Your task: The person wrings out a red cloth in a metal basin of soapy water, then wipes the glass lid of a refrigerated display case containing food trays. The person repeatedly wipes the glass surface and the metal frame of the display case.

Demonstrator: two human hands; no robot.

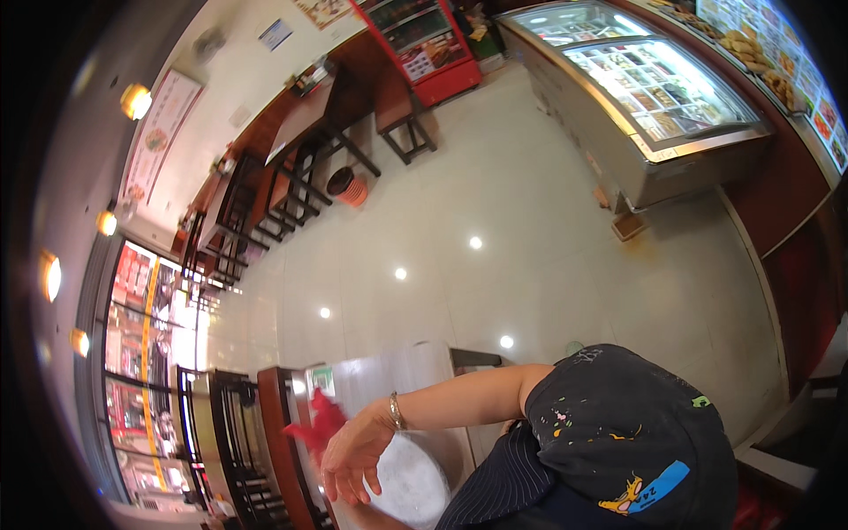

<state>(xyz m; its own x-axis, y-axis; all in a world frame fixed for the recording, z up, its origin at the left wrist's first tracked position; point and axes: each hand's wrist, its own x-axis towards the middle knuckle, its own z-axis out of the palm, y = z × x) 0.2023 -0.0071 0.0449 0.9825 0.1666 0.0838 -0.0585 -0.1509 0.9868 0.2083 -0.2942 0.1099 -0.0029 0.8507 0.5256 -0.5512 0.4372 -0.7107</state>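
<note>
My right hand (354, 454), with a metal bracelet at the wrist, reaches over a pale tabletop (391, 374). Its fingers hang down, slightly curled and apart, with nothing visible between them. Just beyond the hand is a blurred red cloth (321, 421); what holds or supports it is hidden. A round, whitish, flat thing (414, 480) lies beneath and beside my right hand. Of my left arm, only part of the forearm shows at the bottom edge; my left hand (344, 507) is mostly hidden behind the right one, so its grip cannot be made out.
Wooden benches and a dark-framed table (305, 119) line the far wall, near an orange waste bin (348, 187). A red drinks fridge (447, 83) stands at the top. A glass-topped display freezer (662, 93) is at upper right. A chair back (271, 430) rises beyond my table.
</note>
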